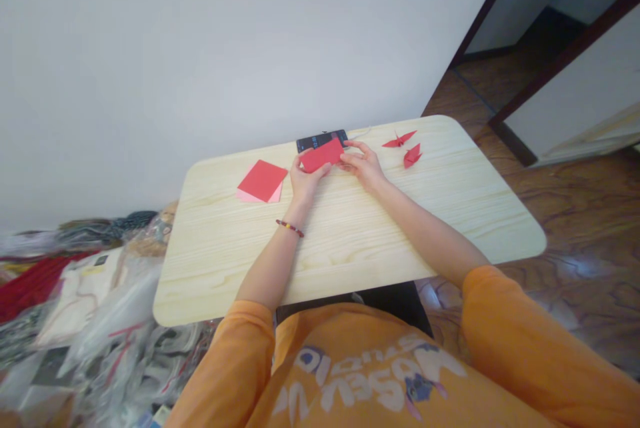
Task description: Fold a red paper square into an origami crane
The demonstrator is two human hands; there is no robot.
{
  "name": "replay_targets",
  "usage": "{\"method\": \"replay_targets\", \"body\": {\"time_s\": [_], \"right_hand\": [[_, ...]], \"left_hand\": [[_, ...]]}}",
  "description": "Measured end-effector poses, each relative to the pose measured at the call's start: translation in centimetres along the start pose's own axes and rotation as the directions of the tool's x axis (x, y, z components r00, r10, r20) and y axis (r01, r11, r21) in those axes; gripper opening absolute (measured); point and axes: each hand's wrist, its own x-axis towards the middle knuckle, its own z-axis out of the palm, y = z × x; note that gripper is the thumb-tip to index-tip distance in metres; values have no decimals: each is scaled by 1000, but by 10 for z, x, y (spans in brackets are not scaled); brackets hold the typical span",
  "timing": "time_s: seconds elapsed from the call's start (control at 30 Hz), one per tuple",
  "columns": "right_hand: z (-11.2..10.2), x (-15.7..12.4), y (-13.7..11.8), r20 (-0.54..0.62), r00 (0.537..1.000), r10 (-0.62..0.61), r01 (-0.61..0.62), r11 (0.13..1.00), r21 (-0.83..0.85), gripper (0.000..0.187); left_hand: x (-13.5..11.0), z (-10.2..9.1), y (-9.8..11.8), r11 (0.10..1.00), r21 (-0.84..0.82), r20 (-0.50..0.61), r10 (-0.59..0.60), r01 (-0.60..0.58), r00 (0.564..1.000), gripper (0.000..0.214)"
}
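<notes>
- red paper, folded, between both hands; long axis running sideways, rising slightly rightward;
- left hand: fingers gripping the left end;
- right hand: fingers pinching the right end;
- black phone just behind

The black phone near the back edge of the table is partly hidden by the red paper. Its blue marks are too small to read. The left hand and right hand cover the paper's ends. The bags past the table's left edge are blurry and cut off by the picture's edge.
</notes>
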Motion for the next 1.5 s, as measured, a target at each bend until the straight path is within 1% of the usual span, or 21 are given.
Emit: {"method": "replay_targets", "body": {"time_s": [0.1,0.2,0.33,0.43,0.6,0.73,0.77,0.83,0.93,1.0,1.07,1.2,1.33,1.43,1.47,1.5], "right_hand": [[-1,2,3,37,999,-1,2,999,-37,56],[-4,4,5,36,999,-25,27,998,-63,58],[-6,7,4,-28,998,-47,46,998,-34,56],[-7,9,4,-74,996,-47,46,999,-18,55],[-9,13,5,-113,992,-52,50,999,-13,52],[-15,16,1,-161,985,-59,67,997,42,48],[-15,16,0,-155,986,-56,65,996,56,47],[-16,16,-3,-122,992,-42,51,996,77,43],[-15,14,-5,-52,998,-16,21,995,100,38],[-14,13,-6,-7,1000,-12,13,994,106,35],[-13,12,-6,26,1000,-16,13,995,100,33],[-13,12,-5,68,997,-29,22,995,92,33],[-17,16,0,109,992,-64,58,997,57,36],[-19,18,5,162,983,-91,103,993,-64,46],[-19,17,6,184,976,-112,137,982,-129,52],[-18,16,7,202,967,-157,197,961,-195,60]], "left_hand": [[-1,2,1,1000,4,19,5,-5,1000,71],[-2,2,3,1000,-16,-10,-19,18,1000,71],[3,-1,6,996,-75,-41,-53,50,998,71],[6,-4,7,995,-92,-74,-49,42,996,72],[8,-8,6,991,-134,-114,-39,24,993,72],[13,-15,5,983,-185,-145,-31,4,989,66],[13,-17,5,980,-200,-135,-36,9,990,63],[14,-17,7,973,-225,-81,-77,57,994,52],[11,-13,10,952,-232,62,-189,198,980,34],[9,-10,13,938,-218,134,-244,269,960,31],[7,-9,15,932,-207,174,-264,297,949,30],[4,-10,14,944,-194,217,-223,266,950,32],[3,-11,9,966,-151,266,-163,208,950,40],[4,-8,5,985,-70,259,-138,161,956,45],[4,-8,3,992,-29,250,-114,126,962,45],[4,-7,2,997,18,241,-78,76,967,45]]}}
